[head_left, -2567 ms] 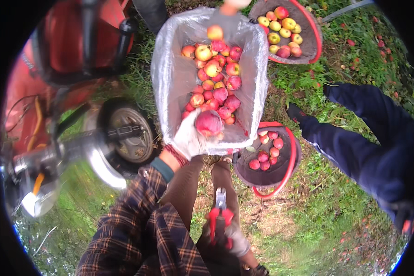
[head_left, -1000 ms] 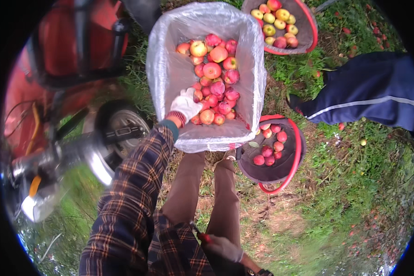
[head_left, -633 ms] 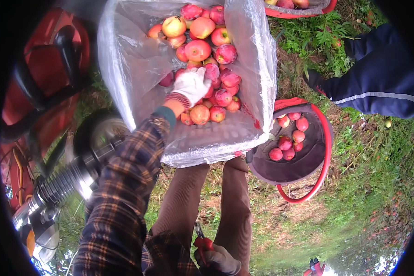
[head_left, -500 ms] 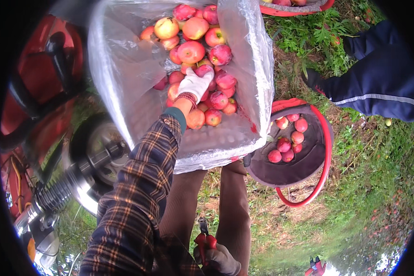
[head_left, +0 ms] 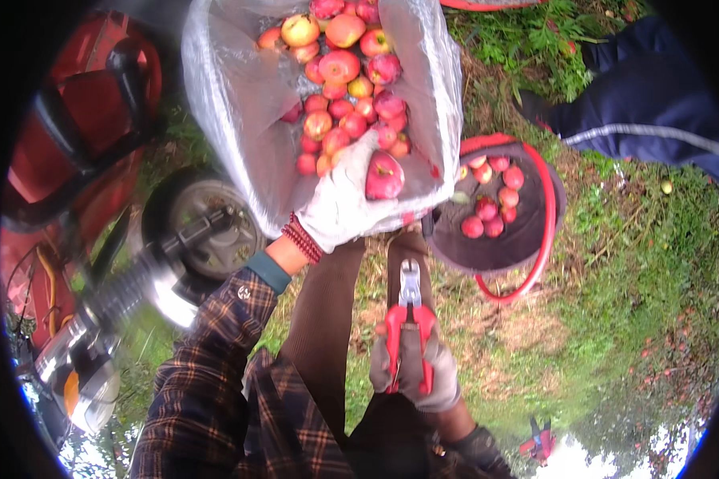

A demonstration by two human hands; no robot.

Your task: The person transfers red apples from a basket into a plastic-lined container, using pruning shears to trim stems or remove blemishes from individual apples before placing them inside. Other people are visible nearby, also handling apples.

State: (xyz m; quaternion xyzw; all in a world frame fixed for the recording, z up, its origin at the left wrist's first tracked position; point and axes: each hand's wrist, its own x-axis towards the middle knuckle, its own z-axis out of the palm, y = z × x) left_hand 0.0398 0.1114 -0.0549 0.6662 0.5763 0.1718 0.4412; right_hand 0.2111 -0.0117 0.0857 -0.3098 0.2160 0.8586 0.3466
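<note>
My left hand (head_left: 339,203), in a white glove with a beaded bracelet at its wrist, is closed round a red apple (head_left: 385,177) over the near edge of a box lined with clear plastic (head_left: 240,120). Many red and yellow-red apples (head_left: 339,68) lie inside that liner, mostly toward its middle and far side. Lower down, in front of my legs, my gloved right hand (head_left: 439,375) grips red-handled clippers (head_left: 410,315). Their short metal jaws point away from me, and the handles are spread somewhat apart.
Right of the box stands a dark round basket (head_left: 487,251) with a red rim and handle, several apples inside. A person's dark blue trouser leg (head_left: 639,112) is beyond it. At left is a red vehicle with a wheel (head_left: 212,223). Another red-rimmed basket (head_left: 495,2) shows at the top.
My left hand has drawn back toward me from among the apples, now with one apple in it. My right hand has risen with the clippers.
</note>
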